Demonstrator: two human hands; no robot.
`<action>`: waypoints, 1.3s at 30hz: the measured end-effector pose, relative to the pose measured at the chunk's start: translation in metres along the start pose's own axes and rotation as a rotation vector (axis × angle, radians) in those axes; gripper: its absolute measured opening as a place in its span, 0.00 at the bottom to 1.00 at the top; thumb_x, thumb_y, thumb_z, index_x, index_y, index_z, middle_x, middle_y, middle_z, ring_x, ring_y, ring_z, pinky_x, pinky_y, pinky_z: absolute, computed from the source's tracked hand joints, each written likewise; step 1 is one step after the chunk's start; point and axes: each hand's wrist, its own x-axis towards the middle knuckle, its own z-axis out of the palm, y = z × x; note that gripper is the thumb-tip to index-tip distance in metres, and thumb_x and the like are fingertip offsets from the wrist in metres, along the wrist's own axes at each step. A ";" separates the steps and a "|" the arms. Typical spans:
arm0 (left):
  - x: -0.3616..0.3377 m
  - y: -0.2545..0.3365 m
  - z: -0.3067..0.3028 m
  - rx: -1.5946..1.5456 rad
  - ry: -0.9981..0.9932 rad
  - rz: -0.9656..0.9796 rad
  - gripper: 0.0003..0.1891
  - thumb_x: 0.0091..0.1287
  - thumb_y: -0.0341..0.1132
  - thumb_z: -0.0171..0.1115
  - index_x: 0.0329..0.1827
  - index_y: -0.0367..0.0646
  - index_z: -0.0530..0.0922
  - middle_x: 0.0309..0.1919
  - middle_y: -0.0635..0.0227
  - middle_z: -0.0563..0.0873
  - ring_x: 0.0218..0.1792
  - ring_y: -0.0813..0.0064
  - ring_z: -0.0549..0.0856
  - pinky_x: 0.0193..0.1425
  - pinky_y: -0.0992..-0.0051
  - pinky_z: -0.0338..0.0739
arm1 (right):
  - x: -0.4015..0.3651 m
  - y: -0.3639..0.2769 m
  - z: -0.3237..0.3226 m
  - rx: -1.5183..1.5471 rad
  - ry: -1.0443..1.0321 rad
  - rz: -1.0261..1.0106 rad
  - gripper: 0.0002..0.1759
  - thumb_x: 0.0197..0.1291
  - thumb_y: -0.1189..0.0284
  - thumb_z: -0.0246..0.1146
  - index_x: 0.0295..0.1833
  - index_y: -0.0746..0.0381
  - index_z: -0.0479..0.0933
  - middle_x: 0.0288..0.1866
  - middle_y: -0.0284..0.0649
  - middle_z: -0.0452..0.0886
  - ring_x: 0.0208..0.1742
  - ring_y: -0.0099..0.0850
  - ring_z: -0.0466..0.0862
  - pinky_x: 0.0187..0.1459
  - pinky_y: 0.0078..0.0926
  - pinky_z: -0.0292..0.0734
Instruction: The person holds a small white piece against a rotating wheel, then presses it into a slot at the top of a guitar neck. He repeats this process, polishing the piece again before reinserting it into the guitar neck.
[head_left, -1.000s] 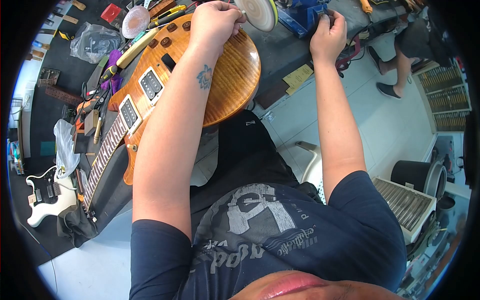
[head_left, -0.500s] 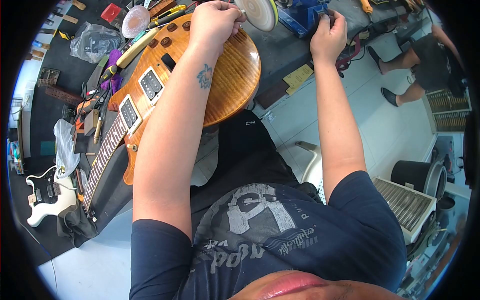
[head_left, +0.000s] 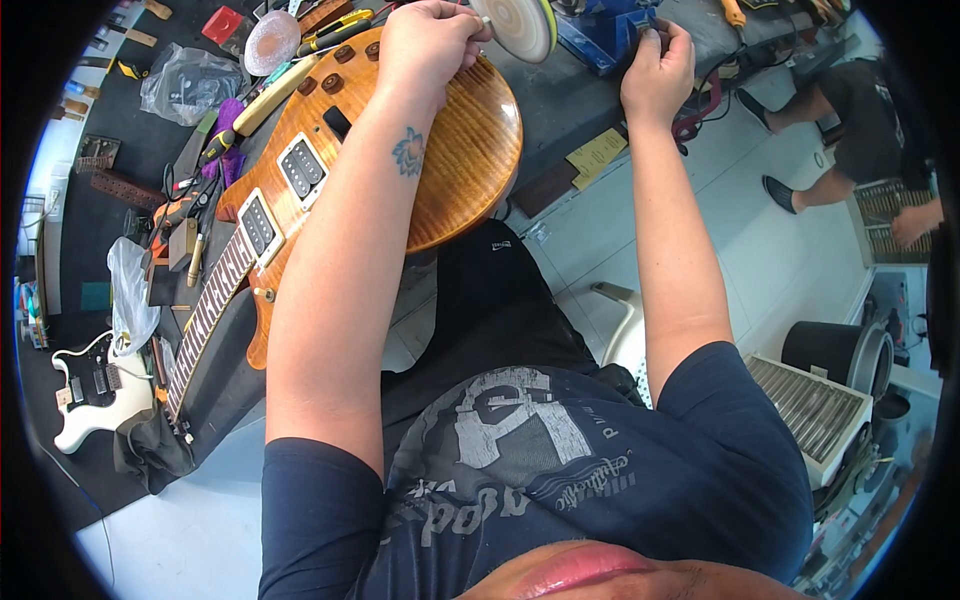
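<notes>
At the top, my left hand (head_left: 435, 45) is closed in a pinch on a small pale piece, right beside a round layered disc (head_left: 520, 25) with a yellow-green edge. Below that arm lies an amber flame-top electric guitar (head_left: 465, 165), its body partly hidden by my forearm. My right hand (head_left: 660, 75) has its fingers curled at the side of a blue metal tool (head_left: 600, 40) on the bench. I cannot tell what those fingers grip.
The dark bench (head_left: 545, 110) carries hand tools, plastic bags (head_left: 195, 85) and a white guitar body (head_left: 100, 395). A yellow paper (head_left: 597, 157) hangs at its edge. On the right, another person (head_left: 865, 130) stands on the tiled floor near a slatted unit (head_left: 810, 410).
The other person's body has shifted, and one of their hands now shows at the right edge. My hands and the guitar look the same.
</notes>
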 end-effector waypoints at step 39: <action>-0.006 -0.002 -0.012 0.068 -0.238 0.074 0.05 0.65 0.28 0.67 0.37 0.34 0.85 0.29 0.65 0.87 0.23 0.83 0.79 0.28 0.80 0.71 | 0.010 0.016 -0.008 0.149 -0.097 -0.070 0.08 0.70 0.78 0.61 0.52 0.65 0.79 0.45 0.46 0.82 0.48 0.44 0.84 0.52 0.39 0.79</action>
